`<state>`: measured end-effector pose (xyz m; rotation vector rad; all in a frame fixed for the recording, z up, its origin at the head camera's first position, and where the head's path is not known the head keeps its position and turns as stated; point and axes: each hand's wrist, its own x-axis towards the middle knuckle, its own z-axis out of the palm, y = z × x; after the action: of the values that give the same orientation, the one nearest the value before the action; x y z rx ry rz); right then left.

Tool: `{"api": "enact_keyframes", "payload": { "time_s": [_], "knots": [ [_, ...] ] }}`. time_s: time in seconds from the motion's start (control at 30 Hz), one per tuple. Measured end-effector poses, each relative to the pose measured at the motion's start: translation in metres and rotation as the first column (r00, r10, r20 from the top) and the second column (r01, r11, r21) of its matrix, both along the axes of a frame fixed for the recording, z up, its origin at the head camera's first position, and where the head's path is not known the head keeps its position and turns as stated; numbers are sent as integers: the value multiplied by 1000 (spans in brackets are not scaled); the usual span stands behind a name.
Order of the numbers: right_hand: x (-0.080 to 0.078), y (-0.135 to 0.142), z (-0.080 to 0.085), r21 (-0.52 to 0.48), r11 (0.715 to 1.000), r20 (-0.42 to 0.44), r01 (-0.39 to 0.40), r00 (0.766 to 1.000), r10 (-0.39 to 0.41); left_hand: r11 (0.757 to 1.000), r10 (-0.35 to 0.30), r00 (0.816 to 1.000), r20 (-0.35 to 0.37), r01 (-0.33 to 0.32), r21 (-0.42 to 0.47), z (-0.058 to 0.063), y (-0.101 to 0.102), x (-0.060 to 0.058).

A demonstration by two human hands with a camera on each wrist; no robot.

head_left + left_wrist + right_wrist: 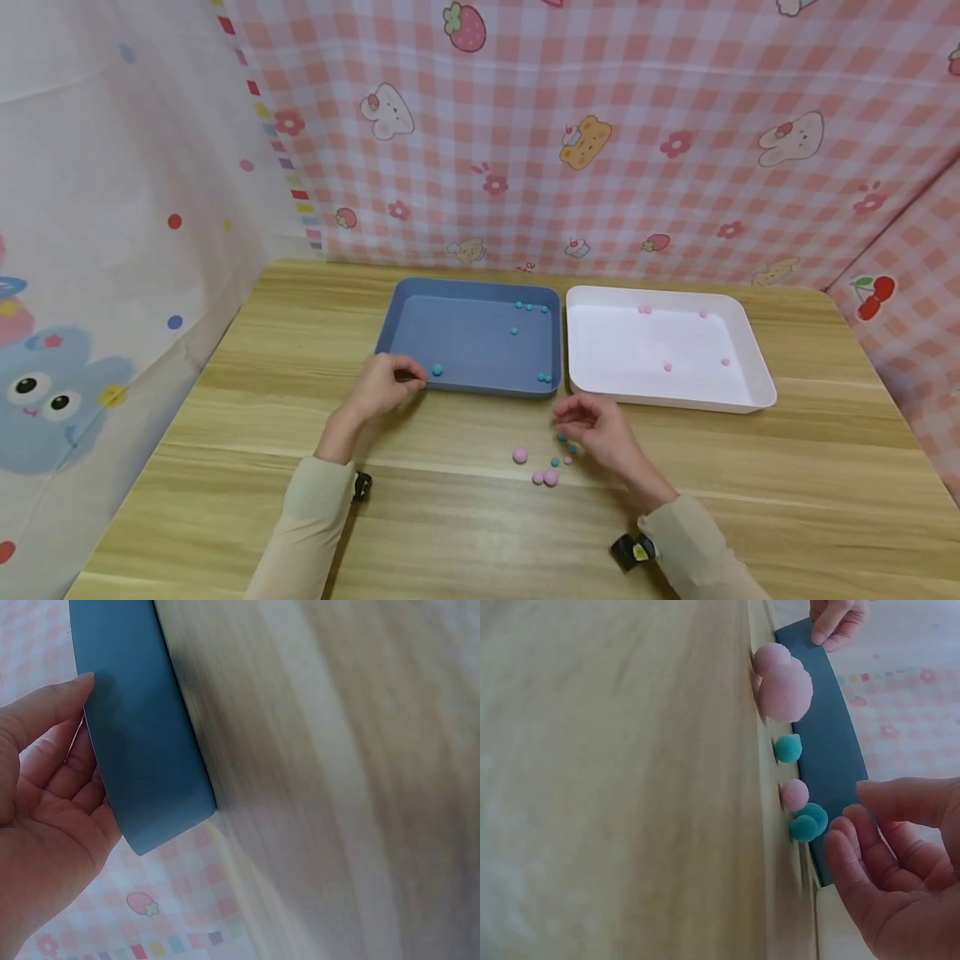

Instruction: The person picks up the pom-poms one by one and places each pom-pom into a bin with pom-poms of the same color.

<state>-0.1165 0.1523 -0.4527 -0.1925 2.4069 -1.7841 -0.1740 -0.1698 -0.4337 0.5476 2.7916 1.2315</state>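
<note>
Blue tray (461,342), smooth rim (487,391) in left grip (384,385), fuzzy round pompoms (551,477) near slack right grip (602,429).

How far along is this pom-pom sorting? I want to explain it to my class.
Apparently done: teal pom-poms in the blue tray, pink pom-poms in the white tray. In hand: the right hand, apparently empty, is poised near the loose pom-poms; the left hand is at the blue tray's near rim. Remaining: three teal and four pink visible on the table.
</note>
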Motion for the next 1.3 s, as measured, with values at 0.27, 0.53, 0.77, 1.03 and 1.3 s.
{"api": "enact_keyframes", "payload": {
  "time_s": [0.27, 0.53, 0.77, 1.03, 1.3],
  "knots": [
    [-3, 2, -5, 91, 995, -8, -33, 999, 34, 1000, 4, 1000, 4, -4, 1, -1, 0, -1],
    [-4, 1, -6, 158, 986, 9, -53, 999, 52, 1000, 11, 1000, 16, -11, -7, 1, 0, 0],
    [-6, 2, -6, 200, 976, -19, -86, 996, 92, 1000, 14, 999, 34, -14, -5, 2, 1, 1],
    [-5, 2, -5, 206, 974, -41, -96, 993, 107, 1000, 11, 1000, 25, -11, -6, 2, 1, 0],
    [-6, -1, 4, 150, 984, -76, -96, 991, 108, 1000, 10, 1000, 21, -9, -7, 2, 1, 0]
  ]
}}
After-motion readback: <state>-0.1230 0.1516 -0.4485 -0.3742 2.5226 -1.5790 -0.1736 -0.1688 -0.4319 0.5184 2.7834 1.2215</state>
